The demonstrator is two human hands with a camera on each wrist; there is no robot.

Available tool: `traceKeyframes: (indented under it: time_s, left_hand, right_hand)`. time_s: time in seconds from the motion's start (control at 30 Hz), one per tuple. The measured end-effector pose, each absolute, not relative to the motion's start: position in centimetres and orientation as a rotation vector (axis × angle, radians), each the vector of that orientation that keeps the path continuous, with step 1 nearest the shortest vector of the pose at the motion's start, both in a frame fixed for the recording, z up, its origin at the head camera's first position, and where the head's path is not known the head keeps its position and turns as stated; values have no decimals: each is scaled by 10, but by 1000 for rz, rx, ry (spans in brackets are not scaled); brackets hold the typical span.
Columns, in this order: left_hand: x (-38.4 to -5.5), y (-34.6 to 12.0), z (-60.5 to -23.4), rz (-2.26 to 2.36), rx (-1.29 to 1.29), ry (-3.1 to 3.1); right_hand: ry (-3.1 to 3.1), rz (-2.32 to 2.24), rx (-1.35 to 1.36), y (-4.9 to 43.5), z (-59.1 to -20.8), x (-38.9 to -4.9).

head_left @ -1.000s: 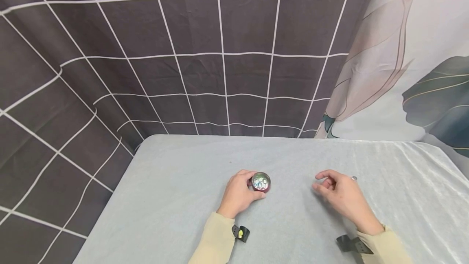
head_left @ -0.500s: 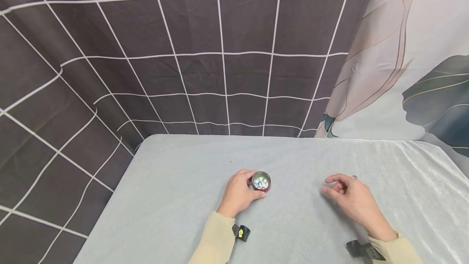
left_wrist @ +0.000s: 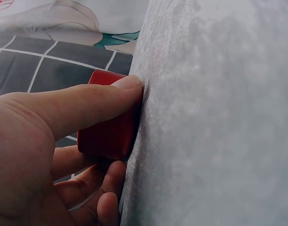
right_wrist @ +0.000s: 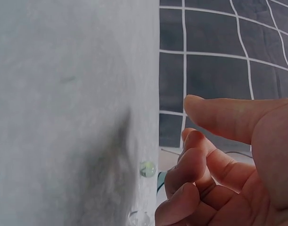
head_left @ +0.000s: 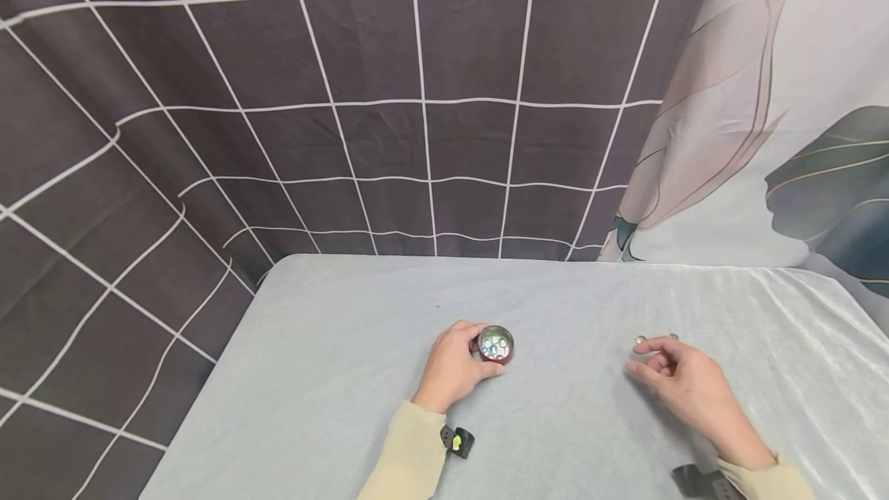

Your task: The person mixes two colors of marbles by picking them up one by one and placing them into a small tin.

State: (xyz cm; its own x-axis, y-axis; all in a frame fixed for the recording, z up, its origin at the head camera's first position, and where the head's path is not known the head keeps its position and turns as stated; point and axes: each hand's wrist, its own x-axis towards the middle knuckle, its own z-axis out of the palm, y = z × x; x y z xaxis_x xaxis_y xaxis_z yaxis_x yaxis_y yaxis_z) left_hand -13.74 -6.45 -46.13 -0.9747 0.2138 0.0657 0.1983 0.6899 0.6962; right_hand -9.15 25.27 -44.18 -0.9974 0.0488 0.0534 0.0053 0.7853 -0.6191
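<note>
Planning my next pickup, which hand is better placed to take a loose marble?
Probably the right hand: it holds nothing visible and is close to two loose marbles. The left hand is farther away and grips the red cup.

- No readable text or number is showing.
- Red marks point(left_wrist: 2, 4) on the pale curtain point(left_wrist: 118, 14) are running out of frame, unreadable.
- Yellow patch point(head_left: 456, 443) on the black wrist device point(head_left: 466, 442) is appearing too small to read.
</note>
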Motion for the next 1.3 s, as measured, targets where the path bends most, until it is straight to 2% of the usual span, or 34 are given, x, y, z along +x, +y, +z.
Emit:
traceKeyframes:
  time_s: [1.3]
  left_hand:
    - [-139, -64, -463, 1211, 361, 2858]
  right_hand:
    - [-3019, 937, -55, 290, -445, -93]
